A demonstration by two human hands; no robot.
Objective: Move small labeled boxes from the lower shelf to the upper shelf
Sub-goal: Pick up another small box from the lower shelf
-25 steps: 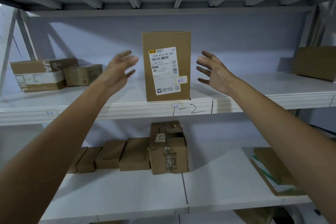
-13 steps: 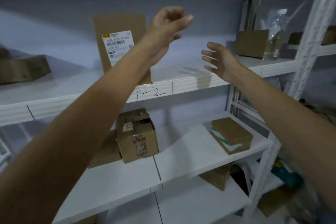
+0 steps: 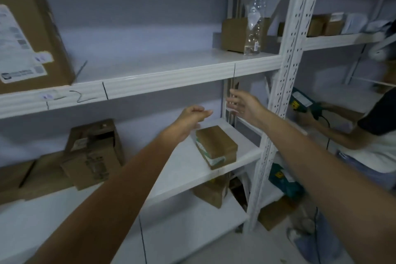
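A small flat brown box with a green-and-white label lies near the right end of the lower shelf. My left hand hovers just above its far left corner, fingers loosely curled, holding nothing. My right hand is open in the air above and to the right of the box, fingers spread, empty. On the upper shelf at the far left stands a tall labelled box. A taped brown box and flatter boxes sit at the left of the lower shelf.
A clear water bottle and a cardboard box stand at the upper shelf's right end. The white perforated upright borders the shelves on the right. Beyond it, another person holds a green tool. More boxes sit below.
My view has swung right and down. Both hands dropped from the upper shelf level to the lower shelf, the left one coming over the small flat box.
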